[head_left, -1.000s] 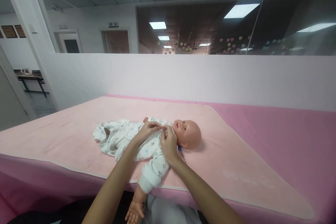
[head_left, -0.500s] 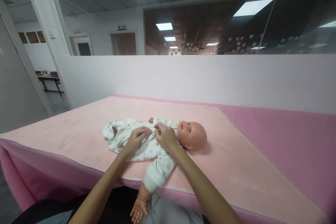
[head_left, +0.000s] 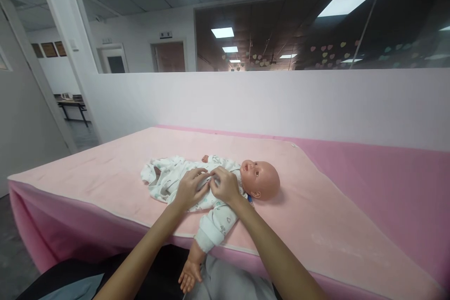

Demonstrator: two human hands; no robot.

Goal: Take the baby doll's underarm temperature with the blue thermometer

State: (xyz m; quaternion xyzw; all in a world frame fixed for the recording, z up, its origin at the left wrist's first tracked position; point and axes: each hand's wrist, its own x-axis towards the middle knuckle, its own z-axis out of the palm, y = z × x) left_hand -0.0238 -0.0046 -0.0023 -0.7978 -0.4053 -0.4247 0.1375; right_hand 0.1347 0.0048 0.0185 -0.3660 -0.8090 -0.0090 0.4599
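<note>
A baby doll (head_left: 264, 180) lies on its back, its head to the right and one arm hanging over the near edge. It wears a white printed romper (head_left: 164, 179) with long sleeves; the leg end at the left lies loose and rumpled. My left hand (head_left: 191, 189) is on the chest front, fingers bent and closed on the romper's cloth. Right beside it, almost fingertip to fingertip, my right hand (head_left: 225, 184) pinches the same front near the neck. What exactly lies between the fingertips is hidden. A bit of blue shows under the doll's neck.
A pale pink sheet (head_left: 316, 225) covers the table, with a darker pink cover (head_left: 390, 183) under it. Behind stands a low white wall (head_left: 267, 103) topped by glass. At the left are a door (head_left: 28, 89) and a distant table (head_left: 73, 103).
My left hand has moved right and closer to my right hand, its fingers now bent at the romper's front. The right hand stays at the chest. The view has shifted slightly.
</note>
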